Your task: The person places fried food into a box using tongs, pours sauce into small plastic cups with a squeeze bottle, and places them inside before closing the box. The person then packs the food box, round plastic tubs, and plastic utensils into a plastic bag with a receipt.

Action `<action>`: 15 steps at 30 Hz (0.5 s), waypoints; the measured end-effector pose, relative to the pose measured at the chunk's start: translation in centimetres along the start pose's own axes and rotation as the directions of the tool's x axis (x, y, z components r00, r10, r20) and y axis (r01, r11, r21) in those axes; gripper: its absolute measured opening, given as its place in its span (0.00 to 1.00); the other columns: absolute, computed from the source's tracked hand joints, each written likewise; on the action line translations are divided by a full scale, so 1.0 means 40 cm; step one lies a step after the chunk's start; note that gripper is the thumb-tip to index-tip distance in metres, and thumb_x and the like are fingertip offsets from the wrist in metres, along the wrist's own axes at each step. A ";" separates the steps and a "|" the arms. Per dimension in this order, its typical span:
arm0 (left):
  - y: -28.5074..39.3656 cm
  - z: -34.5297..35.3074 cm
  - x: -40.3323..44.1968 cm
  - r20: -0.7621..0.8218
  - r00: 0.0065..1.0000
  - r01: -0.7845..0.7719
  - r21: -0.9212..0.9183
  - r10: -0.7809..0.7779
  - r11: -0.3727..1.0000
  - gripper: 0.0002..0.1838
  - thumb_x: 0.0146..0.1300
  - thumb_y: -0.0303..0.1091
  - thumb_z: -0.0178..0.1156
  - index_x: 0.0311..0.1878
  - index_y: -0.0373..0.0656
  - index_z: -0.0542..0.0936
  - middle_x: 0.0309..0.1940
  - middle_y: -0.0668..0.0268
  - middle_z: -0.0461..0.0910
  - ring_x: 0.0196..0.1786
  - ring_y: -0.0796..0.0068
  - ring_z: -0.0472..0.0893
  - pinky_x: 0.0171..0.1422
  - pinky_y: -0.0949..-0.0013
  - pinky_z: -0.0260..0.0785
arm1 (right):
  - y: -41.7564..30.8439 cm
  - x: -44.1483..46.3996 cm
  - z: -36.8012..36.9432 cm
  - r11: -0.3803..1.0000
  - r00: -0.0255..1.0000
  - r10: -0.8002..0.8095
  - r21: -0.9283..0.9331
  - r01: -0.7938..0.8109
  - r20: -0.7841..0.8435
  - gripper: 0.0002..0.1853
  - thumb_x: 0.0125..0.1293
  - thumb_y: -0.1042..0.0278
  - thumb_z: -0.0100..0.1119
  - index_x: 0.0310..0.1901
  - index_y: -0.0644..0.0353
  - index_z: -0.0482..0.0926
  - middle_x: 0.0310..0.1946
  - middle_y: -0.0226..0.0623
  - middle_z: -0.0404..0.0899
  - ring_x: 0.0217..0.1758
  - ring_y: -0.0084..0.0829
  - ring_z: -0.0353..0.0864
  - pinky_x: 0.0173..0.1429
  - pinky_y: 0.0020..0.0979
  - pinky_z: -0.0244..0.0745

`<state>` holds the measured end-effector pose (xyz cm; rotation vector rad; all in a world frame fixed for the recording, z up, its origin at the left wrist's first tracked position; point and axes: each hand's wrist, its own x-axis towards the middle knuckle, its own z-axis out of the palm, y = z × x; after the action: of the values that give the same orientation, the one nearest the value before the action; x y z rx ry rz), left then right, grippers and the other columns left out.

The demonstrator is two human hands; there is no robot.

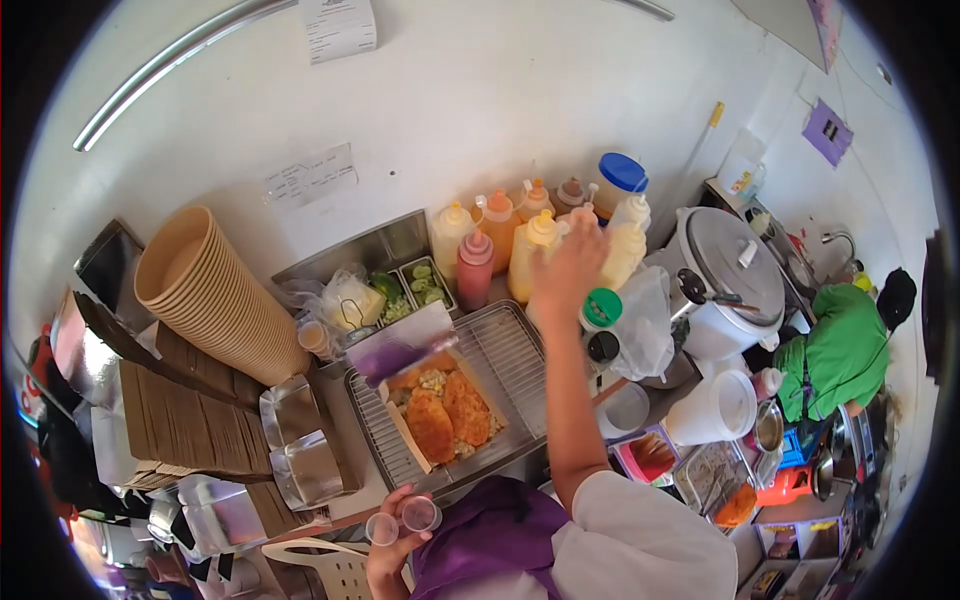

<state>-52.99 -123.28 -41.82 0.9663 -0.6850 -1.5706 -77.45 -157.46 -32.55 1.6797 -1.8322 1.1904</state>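
Note:
My left hand [400, 530] is low in the view, closed around two small clear plastic cups [420, 514]. My right hand [575, 265] reaches up among the squeeze bottles, over a yellow-capped bottle [530, 262]; its fingers are blurred, and whether they grip a bottle does not show. A pink sauce bottle [475, 270] and a pale one [452, 235] stand to its left. Between my hands, an open box [402, 432] with breaded fillets [430, 425] over rice sits on a wire rack [515, 350] in a tray, its lid raised at the back.
Tall stacked paper bowls [225, 290] and folded cartons [180, 415] stand left. Behind the rack are containers of chopped vegetables [425, 284]. A green-lidded jar [601, 309], plastic bag [645, 325] and large cooker [725, 270] stand right. Farther right, a person in green [840, 345] bends over.

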 end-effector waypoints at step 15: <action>0.065 -0.079 0.027 -0.001 1.000 -0.002 -0.030 0.002 1.000 0.42 0.47 0.18 0.70 0.67 0.41 0.62 0.55 0.58 0.75 0.51 0.74 0.75 0.55 0.71 0.70 | 0.315 0.366 0.112 0.957 0.340 -0.185 0.248 -0.151 0.922 0.18 0.58 0.67 0.58 0.48 0.67 0.79 0.36 0.36 0.81 0.38 0.26 0.81 0.40 0.24 0.77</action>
<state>-49.02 -124.71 -41.44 0.9439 -0.6602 -1.5745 -91.26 -170.96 -28.10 2.9980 -2.2372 0.3595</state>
